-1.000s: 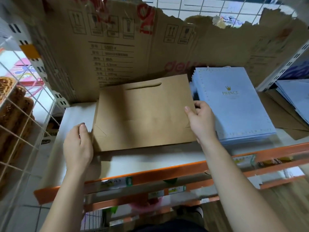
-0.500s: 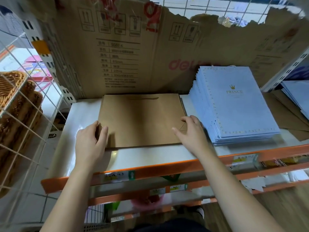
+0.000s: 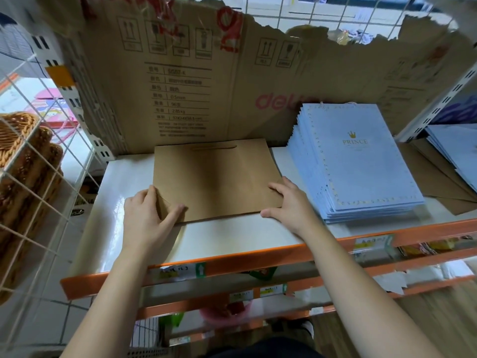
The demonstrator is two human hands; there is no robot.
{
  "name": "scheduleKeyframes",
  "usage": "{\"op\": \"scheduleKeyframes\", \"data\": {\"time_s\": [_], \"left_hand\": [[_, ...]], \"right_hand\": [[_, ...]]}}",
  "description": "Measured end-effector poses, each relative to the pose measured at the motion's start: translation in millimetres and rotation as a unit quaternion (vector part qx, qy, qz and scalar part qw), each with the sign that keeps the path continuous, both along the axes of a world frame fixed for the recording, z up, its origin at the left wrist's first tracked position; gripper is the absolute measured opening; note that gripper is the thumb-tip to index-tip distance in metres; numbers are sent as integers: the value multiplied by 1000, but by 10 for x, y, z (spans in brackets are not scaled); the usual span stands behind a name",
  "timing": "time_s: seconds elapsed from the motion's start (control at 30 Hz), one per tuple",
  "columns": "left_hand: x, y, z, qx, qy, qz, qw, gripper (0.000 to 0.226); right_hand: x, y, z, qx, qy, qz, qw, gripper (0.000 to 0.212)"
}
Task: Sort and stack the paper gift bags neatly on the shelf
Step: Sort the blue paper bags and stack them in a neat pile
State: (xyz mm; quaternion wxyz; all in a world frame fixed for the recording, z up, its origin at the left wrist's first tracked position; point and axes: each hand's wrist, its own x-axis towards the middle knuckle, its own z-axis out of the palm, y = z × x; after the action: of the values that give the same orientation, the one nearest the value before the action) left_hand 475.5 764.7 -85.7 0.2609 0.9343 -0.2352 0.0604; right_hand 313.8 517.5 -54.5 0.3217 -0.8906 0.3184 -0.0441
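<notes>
"PRINCE" printed on the blue bag stack (image 3: 361,161), "deli" on the cardboard (image 3: 196,81), brown bag (image 3: 216,177) pressed flat by left hand (image 3: 144,218) and right hand (image 3: 291,202), fingers spread.

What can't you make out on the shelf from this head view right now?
- Near corners of the flat brown kraft paper bag: covered by the left hand and right hand.
- How many bags are in the light blue paper bag stack: edges too fine to count.
- Second blue pile: cut off by the right edge.
- Orange shelf rail labels: blurred.
</notes>
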Motion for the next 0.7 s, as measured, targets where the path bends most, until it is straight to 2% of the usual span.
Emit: {"op": "scheduleKeyframes", "data": {"time_s": [0.1, 0.17, 0.3, 0.43, 0.5, 0.7], "left_hand": [[-20, -17, -4, 17, -8, 2, 1000, 62], [-39, -51, 29, 15, -43, 3, 999, 54], [-129, -324, 247, -10, -122, -60, 991, 47], [-397, -837, 507, -26, -190, -125, 973, 41], [-591, -1119, 628, -30, -208, -154, 965, 40], [-1308, -2183, 769, -7, -211, -216, 953, 41]], "right_hand": [[-13, -16, 3, -14, 12, 12, 1000, 82], [-29, -1, 37, -28, 13, 24, 999, 81], [-152, 16, 194, -82, -85, 35, 992, 59], [-424, -164, 428, -166, -197, 15, 966, 39], [-610, -373, 491, -206, -236, -1, 950, 35], [-1464, -1258, 536, -215, -235, -39, 947, 36]]}}
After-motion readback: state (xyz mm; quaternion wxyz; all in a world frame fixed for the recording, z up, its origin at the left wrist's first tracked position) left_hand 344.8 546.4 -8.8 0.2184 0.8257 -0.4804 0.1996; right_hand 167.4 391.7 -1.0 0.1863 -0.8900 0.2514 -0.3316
